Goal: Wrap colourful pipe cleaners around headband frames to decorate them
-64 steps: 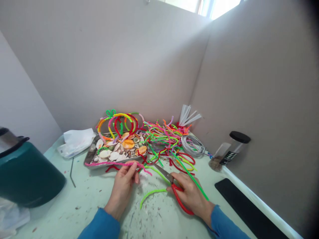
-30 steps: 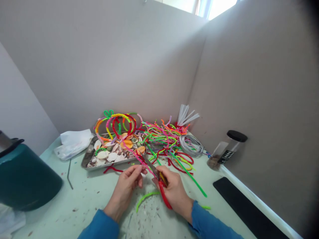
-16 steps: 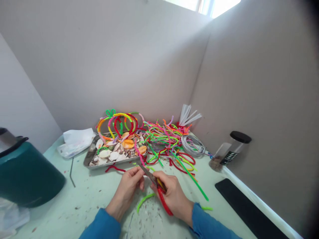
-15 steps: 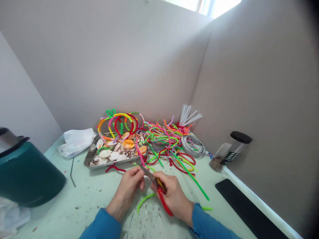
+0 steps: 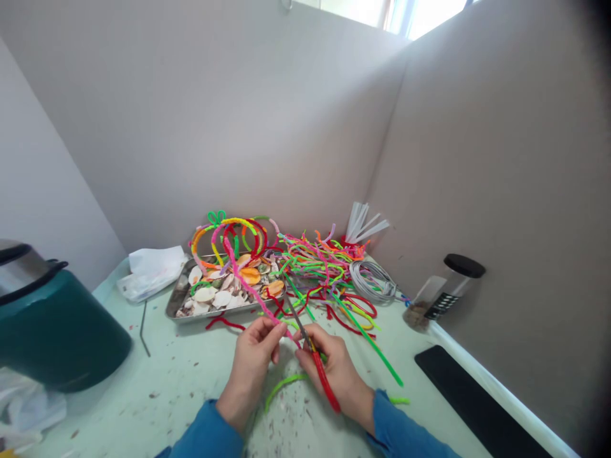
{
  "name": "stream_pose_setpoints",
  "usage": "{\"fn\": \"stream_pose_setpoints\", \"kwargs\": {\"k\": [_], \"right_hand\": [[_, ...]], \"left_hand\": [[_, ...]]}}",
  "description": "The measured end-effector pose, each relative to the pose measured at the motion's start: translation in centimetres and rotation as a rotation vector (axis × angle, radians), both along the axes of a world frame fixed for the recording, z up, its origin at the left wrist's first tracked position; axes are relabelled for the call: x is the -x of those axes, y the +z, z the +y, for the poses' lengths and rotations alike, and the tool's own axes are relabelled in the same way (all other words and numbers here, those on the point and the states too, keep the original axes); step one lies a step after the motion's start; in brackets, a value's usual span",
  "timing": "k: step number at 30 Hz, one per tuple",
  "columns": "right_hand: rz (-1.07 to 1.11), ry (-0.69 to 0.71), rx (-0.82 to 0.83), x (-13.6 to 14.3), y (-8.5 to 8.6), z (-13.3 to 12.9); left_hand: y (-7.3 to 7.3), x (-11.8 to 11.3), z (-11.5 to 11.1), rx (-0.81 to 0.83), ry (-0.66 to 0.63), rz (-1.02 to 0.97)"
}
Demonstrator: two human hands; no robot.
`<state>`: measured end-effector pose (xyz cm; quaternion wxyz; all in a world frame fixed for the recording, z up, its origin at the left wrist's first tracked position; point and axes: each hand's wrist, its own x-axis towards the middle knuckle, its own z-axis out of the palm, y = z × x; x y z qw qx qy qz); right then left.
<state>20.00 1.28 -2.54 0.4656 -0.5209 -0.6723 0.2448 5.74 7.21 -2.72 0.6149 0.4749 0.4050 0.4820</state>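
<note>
A long pink pipe cleaner point(image 5: 252, 289) runs up and left from my hands, across the tray of shells. My left hand point(image 5: 255, 356) is closed, pinching it between thumb and fingers near its lower end. My right hand point(image 5: 337, 366) is wrapped round red-handled scissors point(image 5: 326, 381), their blades pointing up and away; its fingertips also meet the pink pipe cleaner's end. Whether the blades are fully together I cannot tell. On the table below, a light green pipe cleaner point(image 5: 281, 383) lies curved, partly hidden by my right hand.
A metal tray point(image 5: 179, 312) of shells stands ahead, with pipe-cleaner rings point(image 5: 195, 245) above it. Right of it lie heaped pipe cleaners point(image 5: 319, 257) and coiled grey wire point(image 5: 372, 283). A teal tumbler point(image 5: 71, 331) stands left; a clear jar point(image 5: 449, 289) and black strip point(image 5: 468, 394) are right.
The scissors have turned more upright in my right hand, and its fingertips now meet the pink pipe cleaner. More of the pink pipe cleaner shows, stretching up-left. The view has shifted slightly.
</note>
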Motion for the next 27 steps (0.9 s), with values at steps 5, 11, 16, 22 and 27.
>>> {"fn": "stream_pose_setpoints", "kwargs": {"k": [5, 11, 16, 22, 27], "right_hand": [[-0.019, -0.036, 0.019, -0.6, -0.3, 0.3], [-0.246, -0.007, -0.045, -1.8, -0.1, 0.3], [-0.496, -0.063, -0.075, -3.5, 0.0, 0.5], [-0.528, -0.099, -0.042, -4.1, 0.6, 0.5], [-0.608, -0.098, -0.041, -4.1, 0.7, 0.4]], "left_hand": [[-0.2, 0.2, 0.1, 0.108, -0.136, -0.106], [0.2, 0.5, 0.5, 0.098, -0.046, -0.153], [-0.1, 1.2, 1.0, 0.094, 0.025, -0.211], [-0.2, 1.5, 1.2, 0.101, 0.074, -0.189], [-0.4, 1.6, 1.3, 0.085, 0.109, -0.168]]}}
